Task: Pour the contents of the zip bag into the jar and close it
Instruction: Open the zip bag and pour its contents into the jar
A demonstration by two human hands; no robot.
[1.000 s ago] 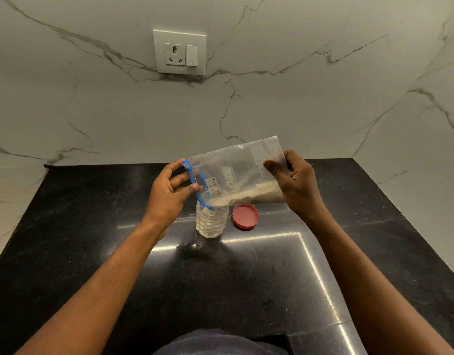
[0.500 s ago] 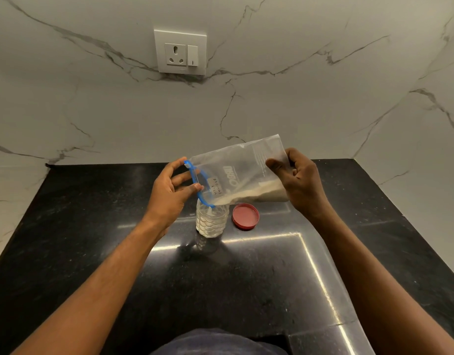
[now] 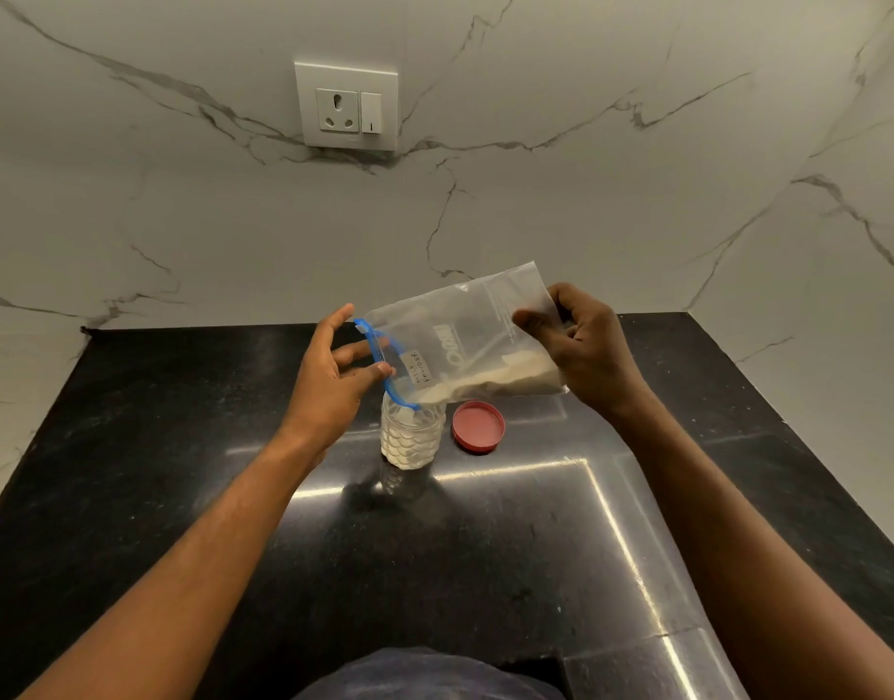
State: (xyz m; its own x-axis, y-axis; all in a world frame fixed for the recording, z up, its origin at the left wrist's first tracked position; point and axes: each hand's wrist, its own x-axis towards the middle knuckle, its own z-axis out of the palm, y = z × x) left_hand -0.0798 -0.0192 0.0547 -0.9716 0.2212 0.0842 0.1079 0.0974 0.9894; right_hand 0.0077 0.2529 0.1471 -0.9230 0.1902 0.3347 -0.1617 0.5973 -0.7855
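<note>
A clear zip bag (image 3: 465, 336) with a blue zip strip and a small paper label lies tilted over an open clear jar (image 3: 412, 434). Its open mouth points down into the jar's top. Pale powder lies along the bag's lower edge and slides toward the mouth; the jar holds some powder too. My left hand (image 3: 334, 381) pinches the blue zip end of the bag. My right hand (image 3: 584, 351) grips the bag's closed bottom end, raised higher. The red lid (image 3: 478, 425) lies flat on the counter just right of the jar.
The black stone counter (image 3: 233, 497) is backed by a marble wall, which also runs along the right side. A white socket with a switch (image 3: 346, 106) sits on the wall above. Dark cloth (image 3: 425, 674) shows at the bottom edge.
The bag's mouth has sunk slightly toward the jar and the powder has slid further toward the opening. Both hands keep their hold.
</note>
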